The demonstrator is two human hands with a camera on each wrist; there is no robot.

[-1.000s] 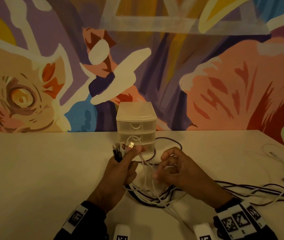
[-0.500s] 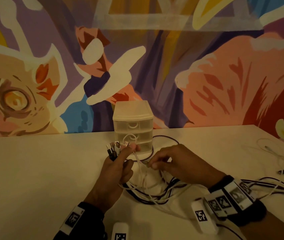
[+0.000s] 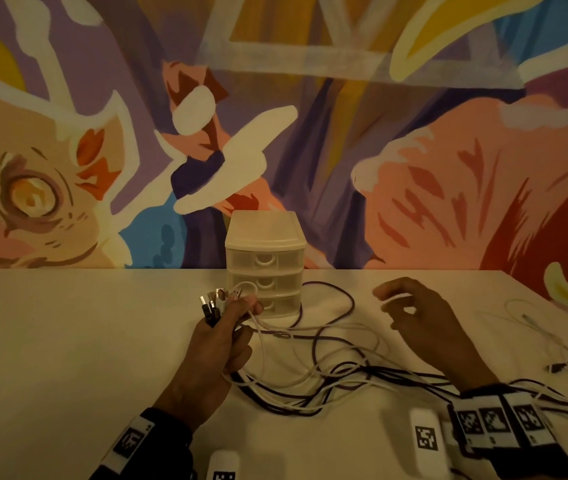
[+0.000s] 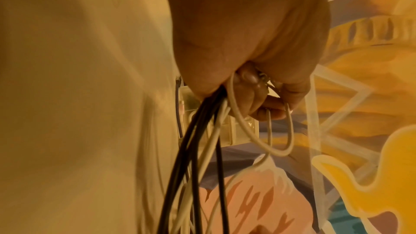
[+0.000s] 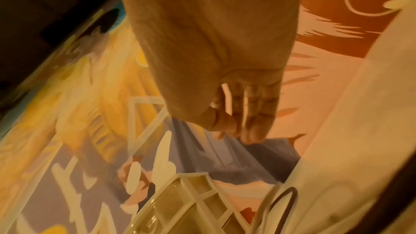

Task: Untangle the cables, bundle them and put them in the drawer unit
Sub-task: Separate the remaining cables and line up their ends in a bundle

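A small translucent three-drawer unit [image 3: 264,268] stands at the back of the table, all drawers closed. My left hand [image 3: 237,306] is just in front of it and grips a bunch of white and black cable ends [image 3: 215,303], plugs pointing up. In the left wrist view the cables [image 4: 202,131] hang down from the fist. My right hand [image 3: 390,303] hovers to the right of the unit, fingers curled, pinching a white cable [image 3: 395,298]. Loose loops of white and dark cable [image 3: 327,375] lie between the hands and trail off right.
A separate thin white cable [image 3: 532,320] and a black plug end [image 3: 559,367] lie near the table's right edge. A painted wall rises right behind the drawer unit. The pale tabletop [image 3: 68,341] stretches to the left of my left hand.
My right hand has moved from beside the left hand out to the right, drawing a white cable with it. The loops have spread wider. The left hand keeps its grip.
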